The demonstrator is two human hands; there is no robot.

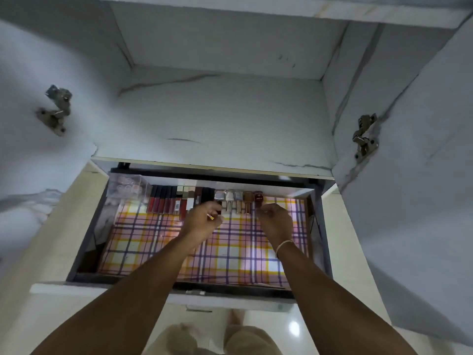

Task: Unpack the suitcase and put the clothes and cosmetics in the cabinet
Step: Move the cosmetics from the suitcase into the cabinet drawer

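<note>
both hands curled: left hand (pixel 204 219) pinching something small, right hand (pixel 275 217) unclear. cosmetics (pixel 204 198) lined along drawer (pixel 84 242) far edge; careless nudge could topple upright bottles (pixel 231 198) domino-style.

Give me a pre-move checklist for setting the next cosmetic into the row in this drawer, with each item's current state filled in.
1. Drawer pulled out far enough to reach the row: ok.
2. Row of cosmetics lined up along the back edge of the drawer: ok.
3. Free space on the checked liner in front of the row: ok, a wide bare area shows.
4. Left hand holding an item ready to place: cannot tell; fingers are curled at the row, something small and light shows at the fingertips.
5. Right hand free: cannot tell; fingers are curled near the red-capped bottle, contact is unclear.
6. Clear plastic box out of the way: ok, back left corner.
</note>
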